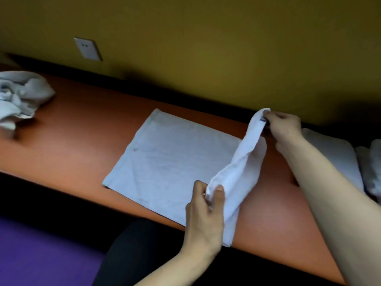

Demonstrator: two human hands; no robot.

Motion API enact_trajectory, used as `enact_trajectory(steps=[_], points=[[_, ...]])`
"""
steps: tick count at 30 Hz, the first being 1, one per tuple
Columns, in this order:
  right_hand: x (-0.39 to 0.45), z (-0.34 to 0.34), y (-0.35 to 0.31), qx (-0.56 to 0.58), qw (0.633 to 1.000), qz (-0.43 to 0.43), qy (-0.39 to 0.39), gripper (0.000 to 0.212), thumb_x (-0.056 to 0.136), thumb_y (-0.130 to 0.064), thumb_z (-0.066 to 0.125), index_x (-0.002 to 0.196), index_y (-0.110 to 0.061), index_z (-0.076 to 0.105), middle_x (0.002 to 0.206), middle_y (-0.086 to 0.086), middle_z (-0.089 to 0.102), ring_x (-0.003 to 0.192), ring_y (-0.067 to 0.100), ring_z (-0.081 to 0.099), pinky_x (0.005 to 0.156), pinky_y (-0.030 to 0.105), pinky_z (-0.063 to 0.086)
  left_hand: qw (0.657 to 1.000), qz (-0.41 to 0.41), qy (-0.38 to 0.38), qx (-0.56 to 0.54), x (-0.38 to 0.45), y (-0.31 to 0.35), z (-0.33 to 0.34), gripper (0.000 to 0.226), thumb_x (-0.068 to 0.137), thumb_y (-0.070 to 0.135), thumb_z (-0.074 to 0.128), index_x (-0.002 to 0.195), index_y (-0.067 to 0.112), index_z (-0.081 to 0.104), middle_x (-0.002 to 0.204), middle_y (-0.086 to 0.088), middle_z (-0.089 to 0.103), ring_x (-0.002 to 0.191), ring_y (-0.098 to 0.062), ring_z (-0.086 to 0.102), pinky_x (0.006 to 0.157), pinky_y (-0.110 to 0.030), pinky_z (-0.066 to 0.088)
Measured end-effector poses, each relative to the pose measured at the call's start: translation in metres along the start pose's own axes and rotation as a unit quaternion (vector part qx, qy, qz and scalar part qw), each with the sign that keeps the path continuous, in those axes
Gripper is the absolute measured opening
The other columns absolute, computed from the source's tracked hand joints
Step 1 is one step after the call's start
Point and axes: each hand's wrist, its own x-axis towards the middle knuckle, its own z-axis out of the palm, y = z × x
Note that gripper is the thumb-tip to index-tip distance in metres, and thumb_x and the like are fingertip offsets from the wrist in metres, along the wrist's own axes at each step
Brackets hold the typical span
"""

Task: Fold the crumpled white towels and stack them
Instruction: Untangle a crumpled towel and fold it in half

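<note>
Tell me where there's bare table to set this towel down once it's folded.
Bare orange table lies between the crumpled towels at far left and the spread towel; a smaller patch lies near the front edge, right of the left hand. The far right is crowded: folded towels sit behind the right hand.

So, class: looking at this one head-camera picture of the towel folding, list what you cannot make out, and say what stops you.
- Crumpled towels, head view: the left edge cuts the pile off, so no count.
- Folded towels, head view: the right arm and the right edge hide most of them.
- Dark mark by the right hand on the towel: too small to identify.
- The left hand covers the towel's near corner.
</note>
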Motion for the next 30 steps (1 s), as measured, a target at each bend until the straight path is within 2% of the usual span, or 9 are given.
enact_trajectory(steps=[4,7,10,13,17,20,22,26,30], points=[[-0.016,0.073,-0.022,0.015,0.998,0.017,-0.063,0.012,0.097,-0.014,0.064,0.086,-0.012,0.068,0.086,0.01,0.07,0.072,0.021,0.072,0.066,0.033,0.061,0.997,0.013,0.077,-0.011,0.024,-0.018,-0.059,0.041,0.099,0.051,0.04,0.079,0.016,0.043,0.058,0.006,0.042,0.052,-0.006,0.042,0.057,-0.037,0.038],[-0.026,0.124,-0.035,0.018,0.994,0.014,-0.104,0.016,0.098,-0.012,0.062,0.082,-0.012,0.066,0.084,0.009,0.07,0.069,0.02,0.072,0.064,0.031,0.062,0.994,-0.039,0.1,-0.03,0.04,-0.033,-0.1,0.035,0.106,0.03,0.047,0.076,0.014,0.049,0.055,-0.005,0.051,0.049,-0.019,0.065,0.058,-0.042,0.047],[-0.036,0.172,-0.044,0.021,0.99,0.018,-0.138,0.013,0.099,-0.01,0.06,0.087,-0.008,0.066,0.085,0.013,0.07,0.068,0.021,0.073,0.062,0.031,0.063,0.99,-0.047,0.134,-0.006,0.058,-0.049,-0.133,0.038,0.103,0.03,0.052,0.069,0.014,0.05,0.054,-0.008,0.051,0.05,-0.025,0.06,0.06,-0.05,0.054],[-0.043,0.212,-0.048,0.011,0.986,0.017,-0.166,0.015,0.099,-0.011,0.06,0.086,-0.008,0.066,0.089,0.014,0.072,0.073,0.023,0.074,0.059,0.03,0.062,0.984,-0.047,0.169,0.041,0.073,-0.062,-0.158,0.037,0.1,0.034,0.052,0.07,0.012,0.051,0.062,-0.021,0.055,0.058,-0.033,0.064,0.06,-0.049,0.049],[-0.049,0.248,-0.043,-0.029,0.982,-0.003,-0.186,0.024,0.101,-0.011,0.057,0.078,-0.013,0.066,0.087,0.015,0.072,0.075,0.025,0.074,0.06,0.031,0.062,0.969,-0.076,0.206,0.117,0.092,-0.088,-0.185,0.035,0.097,0.031,0.053,0.068,0.012,0.053,0.058,-0.012,0.057,0.065,-0.037,0.063,0.065,-0.05,0.048],[-0.059,0.259,-0.025,-0.052,0.963,-0.008,-0.263,0.012,0.102,-0.01,0.054,0.105,-0.013,0.066,0.097,0.011,0.07,0.08,0.021,0.07,0.072,0.035,0.061,0.957,-0.106,0.161,0.215,0.099,-0.112,-0.196,0.034,0.098,0.036,0.047,0.071,0.016,0.05,0.058,-0.007,0.059,0.069,-0.04,0.062,0.067,-0.05,0.051],[-0.067,0.251,-0.001,-0.086,0.952,-0.011,-0.294,0.032,0.101,-0.005,0.054,0.132,-0.01,0.057,0.108,0.012,0.066,0.087,0.022,0.067,0.077,0.039,0.059,0.936,-0.101,0.138,0.306,0.099,-0.122,-0.198,0.031,0.1,0.039,0.045,0.076,0.021,0.048,0.063,-0.006,0.058,0.073,-0.043,0.059,0.067,-0.047,0.049],[-0.106,0.179,0.072,-0.19,0.949,-0.068,-0.241,0.024,0.096,-0.013,0.059,0.113,-0.027,0.068,0.086,0.003,0.068,0.072,0.017,0.066,0.061,0.029,0.051,0.924,-0.082,0.153,0.34,0.101,-0.132,-0.199,0.03,0.101,0.041,0.049,0.079,0.02,0.046,0.074,-0.003,0.057,0.078,-0.04,0.058,0.066,-0.042,0.04],[-0.168,0.083,0.132,-0.274,0.956,-0.078,-0.074,0.005,0.09,-0.022,0.065,0.092,-0.024,0.062,0.071,-0.008,0.062,0.068,0.016,0.059,0.059,0.03,0.041,0.917,-0.069,0.172,0.354,0.104,-0.134,-0.198,0.031,0.095,0.036,0.063,0.112,0.016,0.049,0.112,-0.007,0.051,0.085,-0.038,0.06,0.07,-0.041,0.041]])
